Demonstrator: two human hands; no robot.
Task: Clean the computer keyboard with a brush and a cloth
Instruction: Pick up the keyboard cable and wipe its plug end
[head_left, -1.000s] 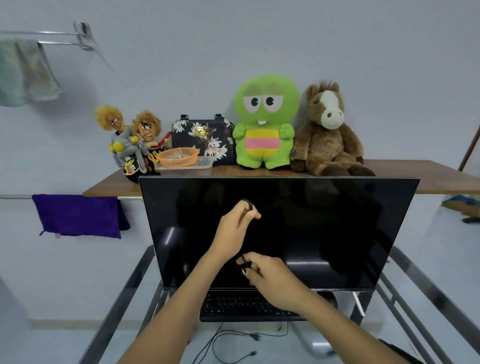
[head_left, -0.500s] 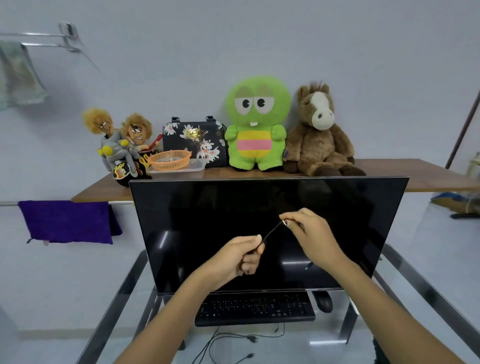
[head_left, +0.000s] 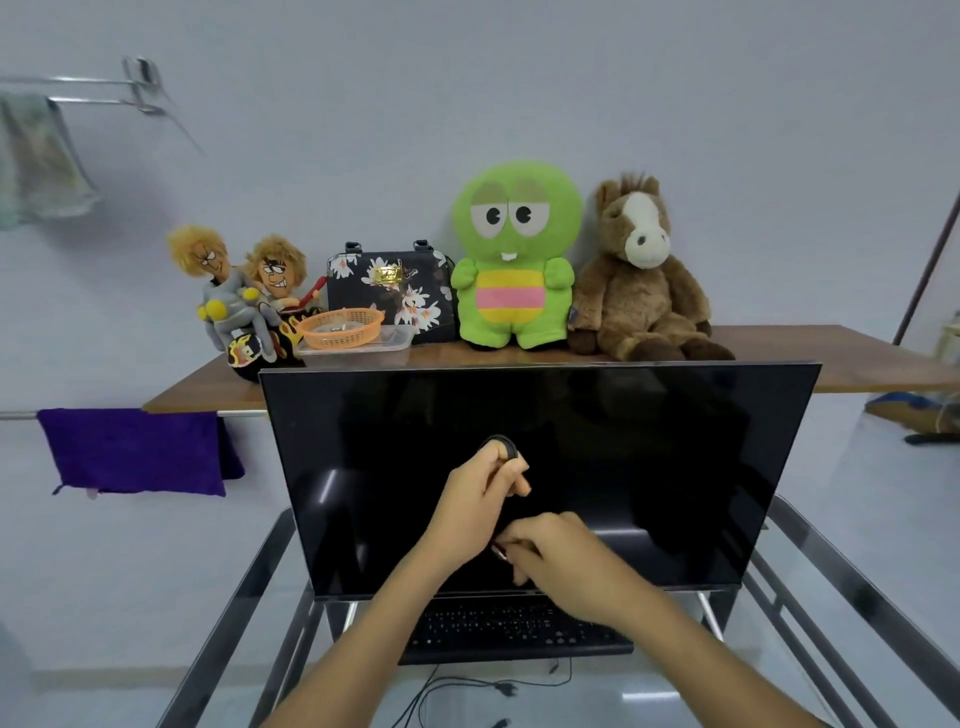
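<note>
We see the left hand (head_left: 480, 491) gripping a coiled thin black cable (head_left: 500, 446); the right hand (head_left: 553, 553) pinches its end above the black computer keyboard (head_left: 511, 626).

A glass-topped counter (head_left: 810, 545) with metal rails carries a black keyboard (head_left: 519, 631) at its near middle and a dark monitor (head_left: 623, 441) standing just behind it. Beyond, a wooden shelf (head_left: 841, 358) holds, left to right, two yellow-haired dolls (head_left: 244, 296), an orange basket (head_left: 343, 327) in a clear tray (head_left: 358, 353), a floral bag (head_left: 389, 286), a green plush (head_left: 511, 254) and a brown plush horse (head_left: 639, 280).
</note>
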